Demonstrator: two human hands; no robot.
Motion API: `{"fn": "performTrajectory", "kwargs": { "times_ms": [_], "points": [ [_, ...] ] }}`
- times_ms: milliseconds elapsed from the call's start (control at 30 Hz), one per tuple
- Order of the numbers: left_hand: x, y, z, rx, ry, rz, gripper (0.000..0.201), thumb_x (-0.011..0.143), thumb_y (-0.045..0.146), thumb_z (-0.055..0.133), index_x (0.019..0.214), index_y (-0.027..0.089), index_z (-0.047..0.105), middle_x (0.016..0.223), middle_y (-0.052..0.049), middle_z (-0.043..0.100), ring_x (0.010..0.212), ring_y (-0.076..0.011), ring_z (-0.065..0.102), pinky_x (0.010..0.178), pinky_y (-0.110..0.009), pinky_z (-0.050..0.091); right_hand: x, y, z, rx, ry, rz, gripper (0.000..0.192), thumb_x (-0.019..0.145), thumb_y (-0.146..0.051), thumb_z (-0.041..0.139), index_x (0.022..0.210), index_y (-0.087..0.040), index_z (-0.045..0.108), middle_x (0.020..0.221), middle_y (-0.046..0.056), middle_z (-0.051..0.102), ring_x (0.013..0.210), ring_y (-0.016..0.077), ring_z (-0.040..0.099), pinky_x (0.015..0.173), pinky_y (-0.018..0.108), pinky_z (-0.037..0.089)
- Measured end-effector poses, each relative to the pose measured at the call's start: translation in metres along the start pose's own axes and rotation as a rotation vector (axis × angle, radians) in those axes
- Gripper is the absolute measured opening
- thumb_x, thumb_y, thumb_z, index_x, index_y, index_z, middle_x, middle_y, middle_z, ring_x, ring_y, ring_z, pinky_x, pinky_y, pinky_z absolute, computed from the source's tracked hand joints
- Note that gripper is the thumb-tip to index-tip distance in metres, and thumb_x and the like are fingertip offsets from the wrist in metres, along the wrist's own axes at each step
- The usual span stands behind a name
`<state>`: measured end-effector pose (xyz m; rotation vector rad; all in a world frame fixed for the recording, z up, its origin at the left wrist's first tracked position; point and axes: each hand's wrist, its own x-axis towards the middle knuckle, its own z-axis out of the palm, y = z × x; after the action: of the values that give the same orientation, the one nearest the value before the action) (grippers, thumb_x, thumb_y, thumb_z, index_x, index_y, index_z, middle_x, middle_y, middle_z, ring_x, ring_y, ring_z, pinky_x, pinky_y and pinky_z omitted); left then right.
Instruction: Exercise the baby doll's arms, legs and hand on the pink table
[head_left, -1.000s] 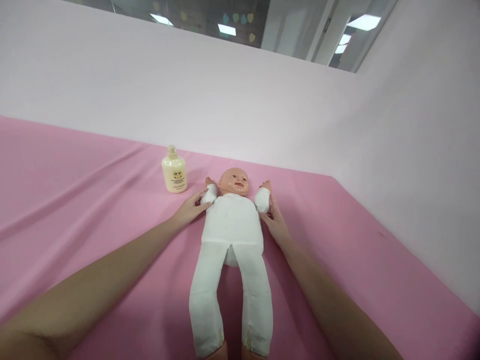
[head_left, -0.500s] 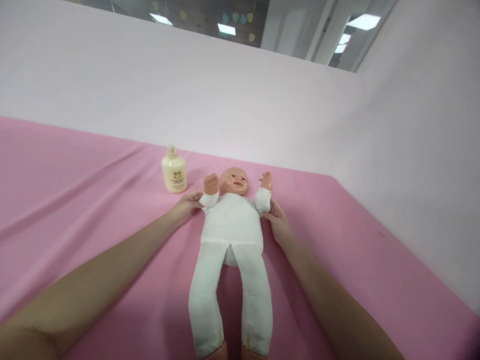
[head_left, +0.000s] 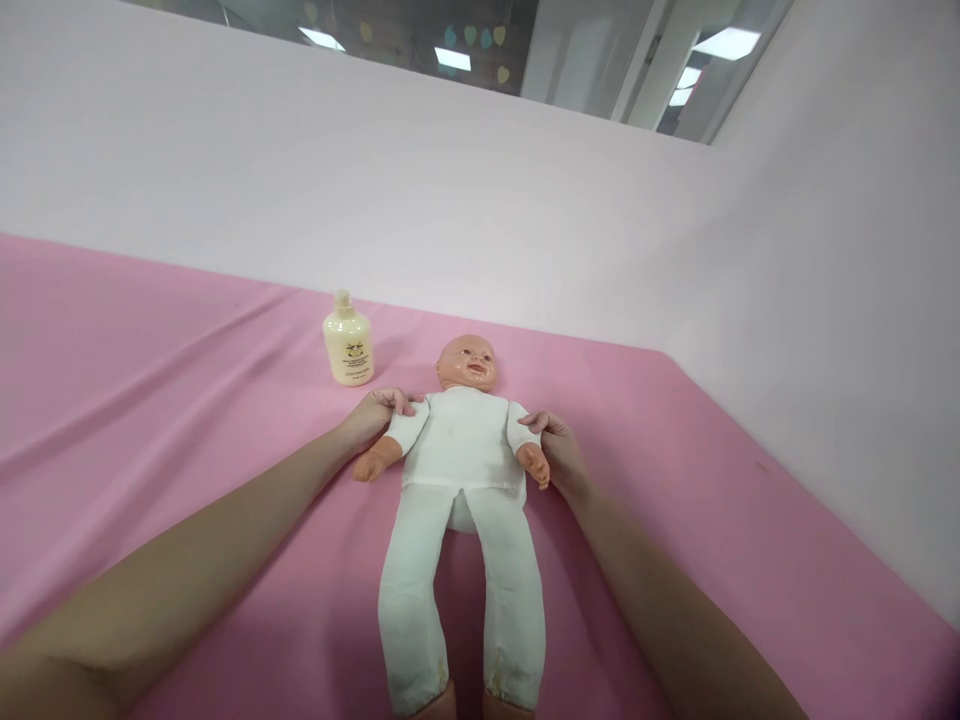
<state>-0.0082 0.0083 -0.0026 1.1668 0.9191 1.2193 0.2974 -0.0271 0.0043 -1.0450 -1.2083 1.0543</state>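
A baby doll (head_left: pixel 463 440) with a white cloth body lies on its back on the pink sheet (head_left: pixel 292 620), head away from me. My left hand (head_left: pixel 379 412) is closed round the doll's arm on the left, near its white sleeve (head_left: pixel 409 424). On the other side, my right hand (head_left: pixel 556 445) grips the doll's other arm (head_left: pixel 521 428), thumb on top of the sleeve. Both doll arms point down along its sides. Its feet are cut off by the bottom of the view, and some of my fingers are hidden beneath its arms.
A pale yellow lotion bottle (head_left: pixel 349 348) with a printed label stands beyond my left hand. Pale walls (head_left: pixel 450 220) rise behind the sheet and on the right. A window (head_left: pixel 420 40) at the top shows reflected lights.
The doll's two arms have swung down from raised beside its head to lie along its body. My hands moved with them; the bottle stayed where it was.
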Motion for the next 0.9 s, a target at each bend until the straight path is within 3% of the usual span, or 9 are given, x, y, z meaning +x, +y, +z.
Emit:
{"fn": "performTrajectory", "kwargs": {
  "times_ms": [133,233,400,467,600,700,900],
  "points": [
    [0.001,0.000,-0.003,0.012,-0.056,-0.004,0.029,0.047,0.023,0.078,0.045,0.019,0.049,0.092,-0.006,0.073,0.101,-0.0284,0.066,0.087,-0.043,0.053,0.002,-0.005,0.000,-0.009,-0.006,0.038,0.019,0.059,-0.017,0.057,0.047,-0.024,0.044,0.067,-0.002,0.061,0.070,0.0162,0.057,0.085,0.038,0.050],
    [0.002,-0.002,-0.007,0.080,-0.109,-0.003,0.024,0.050,0.026,0.078,0.049,0.019,0.055,0.095,-0.008,0.073,0.106,-0.0302,0.064,0.087,-0.044,0.053,0.002,-0.008,-0.001,-0.028,-0.028,0.061,0.022,0.058,-0.019,0.060,0.046,-0.024,0.042,0.063,-0.002,0.060,0.066,0.0160,0.056,0.082,0.039,0.051],
    [0.000,-0.002,-0.009,0.124,-0.204,0.060,0.011,0.055,0.022,0.073,0.065,0.021,0.070,0.095,-0.007,0.074,0.110,-0.0288,0.062,0.097,-0.046,0.048,-0.001,-0.009,-0.001,-0.002,-0.063,0.086,0.007,0.060,-0.022,0.066,0.063,-0.026,0.062,0.088,0.000,0.070,0.086,0.0200,0.066,0.091,0.041,0.051],
    [-0.002,0.000,-0.008,0.127,-0.231,0.070,0.012,0.056,0.021,0.070,0.068,0.021,0.073,0.100,-0.007,0.073,0.107,-0.0287,0.063,0.097,-0.048,0.048,-0.002,-0.008,-0.001,-0.005,-0.090,0.083,0.012,0.063,-0.023,0.066,0.073,-0.028,0.067,0.104,0.001,0.071,0.100,0.0222,0.065,0.097,0.042,0.050],
    [-0.004,0.004,-0.006,0.149,-0.224,0.092,0.008,0.057,0.021,0.070,0.065,0.022,0.073,0.092,-0.006,0.073,0.104,-0.0278,0.064,0.099,-0.046,0.046,-0.003,-0.011,-0.001,-0.071,-0.152,0.052,0.007,0.063,-0.023,0.064,0.067,-0.027,0.068,0.116,0.002,0.068,0.114,0.0244,0.060,0.104,0.045,0.045],
    [-0.002,0.003,-0.006,0.194,-0.202,0.090,0.002,0.057,0.023,0.072,0.059,0.023,0.071,0.085,-0.007,0.073,0.108,-0.0285,0.061,0.099,-0.045,0.046,-0.002,-0.017,-0.001,-0.114,-0.180,0.057,0.005,0.064,-0.025,0.062,0.060,-0.025,0.064,0.108,0.003,0.069,0.108,0.0237,0.063,0.103,0.044,0.044],
    [0.002,-0.002,-0.012,0.238,-0.202,0.113,0.015,0.053,0.029,0.080,0.050,0.023,0.067,0.070,-0.007,0.071,0.103,-0.0282,0.061,0.099,-0.045,0.045,-0.003,-0.018,-0.005,-0.146,-0.168,0.087,0.014,0.062,-0.021,0.053,0.048,-0.025,0.054,0.086,0.000,0.071,0.089,0.0194,0.064,0.097,0.040,0.048]
  ]
}}
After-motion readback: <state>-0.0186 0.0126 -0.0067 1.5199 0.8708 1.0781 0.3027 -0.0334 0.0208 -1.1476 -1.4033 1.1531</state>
